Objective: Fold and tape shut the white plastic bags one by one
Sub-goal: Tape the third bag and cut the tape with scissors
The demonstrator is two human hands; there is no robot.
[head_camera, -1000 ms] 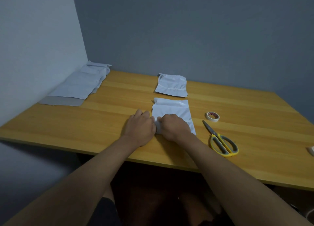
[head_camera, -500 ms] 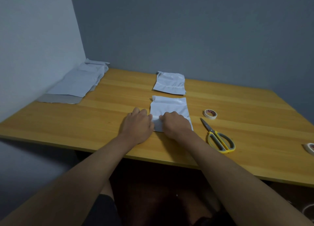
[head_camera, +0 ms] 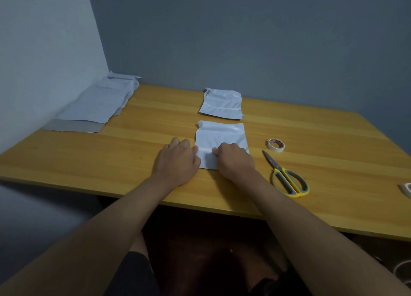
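The table (head_camera: 322, 153) fills the middle of the view, its wood grain running left to right, set into a corner of 2 walls. At 10 o'clock on it, against the left wall, lies a stack (head_camera: 95, 108) of flat white bags with a grey sheet (head_camera: 73, 126) showing from under its near end. At 12 o'clock, toward the far edge, a folded bag (head_camera: 222, 105) lies flat with a crease line across it. Just nearer than that, apart from it, the centre bag (head_camera: 220, 135) lies flat in the middle of the table; its near end is doubled over into a narrow band.

The left hand (head_camera: 178, 162) sits knuckles-up at the bag's 8 o'clock corner, fingers curled, fingertips meeting the left end of the folded band; I cannot tell whether they pinch it or only press it. The right hand (head_camera: 234, 160) lies on the bag's near right part, fingers curled down onto the fold, again pinch or press unclear.

At 3 o'clock from the bag lie scissors (head_camera: 287, 177) with yellow-and-grey handles, blades closed and pointing toward 11 o'clock. Just beyond their tip sits a tape roll (head_camera: 275, 144), lying flat. A second roll (head_camera: 407, 189) is cut off by the right edge of the view.
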